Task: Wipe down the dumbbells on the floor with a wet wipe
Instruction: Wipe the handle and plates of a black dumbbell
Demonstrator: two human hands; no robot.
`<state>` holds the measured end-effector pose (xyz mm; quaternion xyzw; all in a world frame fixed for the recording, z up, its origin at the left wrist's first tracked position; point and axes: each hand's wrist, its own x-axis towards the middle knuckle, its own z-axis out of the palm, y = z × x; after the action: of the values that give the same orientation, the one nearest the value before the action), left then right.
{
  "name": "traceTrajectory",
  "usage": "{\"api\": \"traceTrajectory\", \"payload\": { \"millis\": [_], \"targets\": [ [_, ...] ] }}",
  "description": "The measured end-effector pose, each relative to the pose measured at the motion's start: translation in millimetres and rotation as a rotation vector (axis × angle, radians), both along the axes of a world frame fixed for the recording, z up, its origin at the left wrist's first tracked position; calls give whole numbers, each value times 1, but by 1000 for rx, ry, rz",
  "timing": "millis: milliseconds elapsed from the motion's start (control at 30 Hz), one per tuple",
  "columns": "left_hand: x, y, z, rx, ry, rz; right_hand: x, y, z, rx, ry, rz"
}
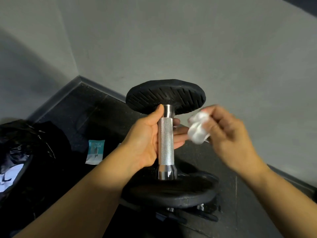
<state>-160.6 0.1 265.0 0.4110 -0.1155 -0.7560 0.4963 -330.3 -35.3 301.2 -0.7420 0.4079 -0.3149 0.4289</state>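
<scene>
Holding dumbbell [166,152] upright in left grip [147,134], with fingers and thumb curled round knurled handle [165,131]. Pinching crumpled wet wipe [199,129] in right grip [228,134], blurred, just beside handle on right side. With lower plate [169,194] over second dumbbell [199,207] on floor [248,194], mostly hidden; contact unclear. On floor at left: teal sachet [95,152], black bag [25,143], near wall [154,40] corner
</scene>
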Motion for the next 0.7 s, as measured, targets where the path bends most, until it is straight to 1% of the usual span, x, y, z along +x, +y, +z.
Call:
{"api": "traceTrajectory", "payload": {
  "millis": [33, 67, 100, 167, 200, 267, 333, 367, 500, 600, 633, 700],
  "targets": [
    [0, 1, 2, -4, -1, -6, -5, -9, -2, 75, -54, -155],
    [-1, 2, 3, -11, 5, -9, -7, -16, -7, 141, -75, -262],
    [-2, 3, 5, -17, 14, -9, -6, -20, -13, 225, -123, -311],
    [-5, 5, 7, -21, 43, -20, 1, -21, -27, 424, -295, -279],
    [-6, 6, 8, -25, 55, -31, 6, -20, -32, 491, -366, -254],
    [-7, 6, 9, -28, 64, -46, 13, -18, -33, 515, -432, -262],
    [-7, 5, 10, -16, 83, -54, 17, -17, -29, 419, -435, -287],
    [-6, 5, 10, -4, 86, -61, 17, -17, -26, 352, -406, -306],
    [-4, 3, 8, 60, 48, -146, 25, -15, -7, 65, -240, -378],
    [-10, 4, 8, 116, -34, -158, 35, -13, -1, -154, -26, -386],
    [-11, 4, 7, 133, -61, -146, 38, -12, -1, -206, 30, -390],
    [-12, 4, 5, 166, -90, -110, 41, -10, 0, -250, 65, -379]
  ]
}}
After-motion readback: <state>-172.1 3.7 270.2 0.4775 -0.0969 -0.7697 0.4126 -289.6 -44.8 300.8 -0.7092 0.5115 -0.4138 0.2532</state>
